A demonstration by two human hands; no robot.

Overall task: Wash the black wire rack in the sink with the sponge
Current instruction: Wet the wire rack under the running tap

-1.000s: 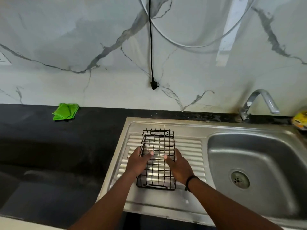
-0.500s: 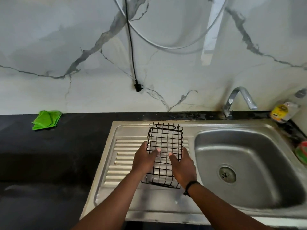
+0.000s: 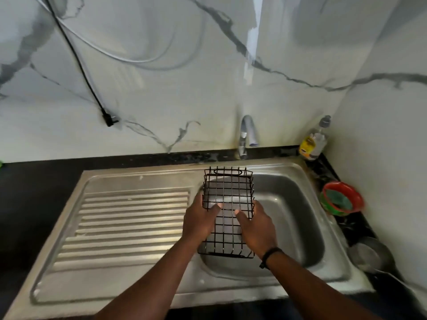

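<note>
Behind the worktop [image 3: 34, 192], a white marble-pattern wall [image 3: 184, 88] carries a black cable [image 3: 76, 61] ending in a plug. Worktop surface is black. Set into it: a steel sink [image 3: 298, 211] with a ribbed drainboard [image 3: 129, 225] on its left side and 1 basin on the right. A chrome tap [image 3: 247, 135] stands at the back rim of the basin.

Black wire rack [image 3: 227, 197] is held in the air over the left part of the basin, long axis pointing away from the person, open grid facing the camera, near end lower than far end. It is not seen to touch the basin floor.

Left hand [image 3: 199, 221] grips the rack's left edge, thumb laid across the grid, other fingers [image 3: 198, 199] curled behind the wire. Right hand [image 3: 257, 227] grips the right edge the same way, thumb on the grid; a dark band [image 3: 269, 256] sits on that wrist.

Right of the sink, on the worktop: a red and green bowl [image 3: 342, 199] holding a green sponge [image 3: 338, 199], well apart from the rack. A steel dish [image 3: 369, 255] lies nearer the camera. A clear bottle with a yellow label [image 3: 314, 142] stands in the back corner.
</note>
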